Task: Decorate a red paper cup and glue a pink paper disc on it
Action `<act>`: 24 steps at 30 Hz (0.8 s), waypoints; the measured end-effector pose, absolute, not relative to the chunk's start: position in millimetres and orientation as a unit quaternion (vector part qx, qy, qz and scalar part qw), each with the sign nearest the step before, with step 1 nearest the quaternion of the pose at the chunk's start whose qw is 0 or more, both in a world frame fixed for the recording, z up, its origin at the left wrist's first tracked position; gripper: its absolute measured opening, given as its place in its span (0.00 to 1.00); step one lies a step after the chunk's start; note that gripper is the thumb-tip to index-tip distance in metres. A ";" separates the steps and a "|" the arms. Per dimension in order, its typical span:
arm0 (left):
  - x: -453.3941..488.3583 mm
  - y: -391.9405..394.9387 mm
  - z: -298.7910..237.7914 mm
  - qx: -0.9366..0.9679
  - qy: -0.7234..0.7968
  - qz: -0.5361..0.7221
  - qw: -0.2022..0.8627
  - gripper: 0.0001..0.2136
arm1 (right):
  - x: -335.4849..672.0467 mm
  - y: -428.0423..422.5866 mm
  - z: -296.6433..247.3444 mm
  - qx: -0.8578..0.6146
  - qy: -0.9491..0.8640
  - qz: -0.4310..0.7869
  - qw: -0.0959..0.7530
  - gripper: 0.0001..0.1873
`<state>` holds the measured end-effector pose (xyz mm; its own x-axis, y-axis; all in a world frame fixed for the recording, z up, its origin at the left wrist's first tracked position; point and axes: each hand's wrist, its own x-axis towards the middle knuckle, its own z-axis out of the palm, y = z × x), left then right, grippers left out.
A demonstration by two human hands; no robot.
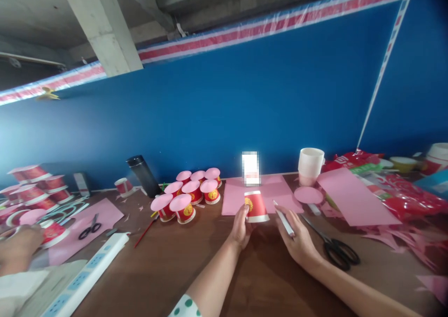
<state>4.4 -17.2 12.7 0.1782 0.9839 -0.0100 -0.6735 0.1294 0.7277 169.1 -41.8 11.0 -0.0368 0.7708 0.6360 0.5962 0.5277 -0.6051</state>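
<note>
My left hand [241, 226] is closed around the left side of a red paper cup [258, 206] with a gold print. The cup is upside down, its wide white rim towards the table. In my right hand [297, 237], just right of the cup, is a slim white pen [286, 222], its thin tip pointing up and to the left. Behind the cup lies a pink paper sheet [233, 196]. Close to my right hand are a pink paper disc [308, 195] and black-handled scissors [338, 251].
Several red cups topped with pink discs [192, 191] stand to the left, near a black bottle [143, 176]. White stacked cups [311, 165] stand behind right, near red plastic packaging [402, 193]. A power strip [86, 275] and another person's hand [21, 247] are at far left.
</note>
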 end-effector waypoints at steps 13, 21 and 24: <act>4.5 -15.2 12.5 0.291 0.249 0.587 0.713 0.12 | 169.4 -37.5 4.0 -0.480 -0.724 0.142 0.474 0.19; 4.6 -18.7 15.4 0.295 0.265 0.585 0.707 0.10 | 169.8 -37.1 6.2 -0.484 -0.738 0.142 0.448 0.18; 4.6 -18.1 14.1 0.293 0.271 0.587 0.705 0.10 | 170.3 -36.7 6.2 -0.479 -0.744 0.144 0.443 0.19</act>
